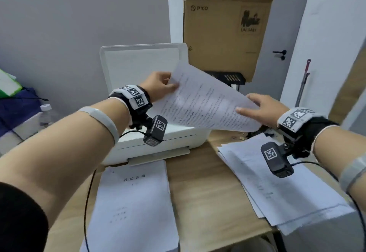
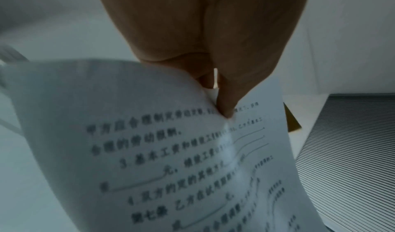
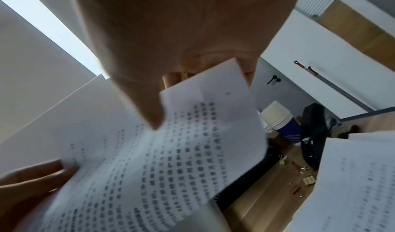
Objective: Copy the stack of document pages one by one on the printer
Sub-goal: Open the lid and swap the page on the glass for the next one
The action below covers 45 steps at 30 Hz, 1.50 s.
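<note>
A printed page hangs tilted in the air above the white printer, whose lid stands raised. My left hand pinches the page's far left edge between thumb and fingers. My right hand holds the near right edge, thumb on the printed side, fingers behind. The page bends between the two hands. A loose stack of pages lies on the desk at the right. Another stack with a title page lies before the printer's output slot.
An open cardboard box stands behind the printer, a black device at its foot. A water bottle and blue bag sit at the left. Small debris litters the wooden desk. A black cable runs along the left stack.
</note>
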Motion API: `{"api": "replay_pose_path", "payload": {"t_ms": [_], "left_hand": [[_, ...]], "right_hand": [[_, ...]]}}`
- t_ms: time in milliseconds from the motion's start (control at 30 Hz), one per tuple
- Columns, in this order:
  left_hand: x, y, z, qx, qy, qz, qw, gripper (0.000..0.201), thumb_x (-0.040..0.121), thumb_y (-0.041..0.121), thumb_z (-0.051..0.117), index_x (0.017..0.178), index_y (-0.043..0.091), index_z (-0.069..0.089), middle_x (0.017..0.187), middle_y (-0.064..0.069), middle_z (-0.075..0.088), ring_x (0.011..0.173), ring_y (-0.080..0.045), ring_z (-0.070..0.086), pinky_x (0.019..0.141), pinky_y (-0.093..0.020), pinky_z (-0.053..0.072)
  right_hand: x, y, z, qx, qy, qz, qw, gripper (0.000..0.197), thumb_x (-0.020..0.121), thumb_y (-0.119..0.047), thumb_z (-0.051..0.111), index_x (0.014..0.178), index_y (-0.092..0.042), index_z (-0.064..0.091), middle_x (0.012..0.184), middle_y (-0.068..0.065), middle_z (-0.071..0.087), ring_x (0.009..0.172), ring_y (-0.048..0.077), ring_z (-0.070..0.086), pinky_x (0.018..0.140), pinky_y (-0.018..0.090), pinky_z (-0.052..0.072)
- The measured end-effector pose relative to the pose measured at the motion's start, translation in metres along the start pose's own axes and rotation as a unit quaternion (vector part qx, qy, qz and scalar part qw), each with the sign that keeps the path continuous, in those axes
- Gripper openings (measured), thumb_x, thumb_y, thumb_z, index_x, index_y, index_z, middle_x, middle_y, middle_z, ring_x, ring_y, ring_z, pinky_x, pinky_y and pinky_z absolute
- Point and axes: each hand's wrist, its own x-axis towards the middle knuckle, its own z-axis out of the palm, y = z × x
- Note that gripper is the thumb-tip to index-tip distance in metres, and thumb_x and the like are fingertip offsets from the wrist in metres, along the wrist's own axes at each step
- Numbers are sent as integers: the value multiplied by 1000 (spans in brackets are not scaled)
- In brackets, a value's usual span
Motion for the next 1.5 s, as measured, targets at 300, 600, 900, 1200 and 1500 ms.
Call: {"api": "replay_pose_path", "payload": {"t_ms": [300,600,900,1200,1500], "left_hand": [[22,47,124,151,-110,-51,981,33,86,25,73,116,13,63,101,-2,60,87,-21,63,63,-28,54],[-9,6,219,5,-225,-207,952,20,94,-6,56,105,10,50,95,-13,59,76,-24,62,77,-40,58],[-25,-16,208,140,-241,-145,949,55,94,18,64,144,9,45,143,-10,51,115,-26,57,92,-33,52],[-81,-57,107,-88,-185,-234,951,24,96,9,60,120,5,62,112,-16,70,85,-17,64,81,-34,54],[-159,-120,-13,142,-137,-355,913,21,92,33,64,113,28,66,108,4,71,103,-12,66,91,-43,56]], "right_hand": [[-46,91,-47,-105,78,221,966,14,93,-18,56,86,-11,66,99,12,67,88,32,60,64,28,42],[-99,149,-13,-128,-45,351,927,16,94,-14,57,104,-10,68,102,12,65,93,31,62,66,27,44],[-83,124,25,-214,30,350,911,46,85,-27,58,129,-17,47,131,15,51,121,37,49,99,43,46],[-47,-15,170,121,-186,147,964,10,90,-18,64,100,-16,61,91,6,71,64,17,67,63,36,56],[-33,-77,247,-29,-327,114,938,49,77,-60,70,75,-12,63,71,4,75,69,25,73,77,39,60]]}}
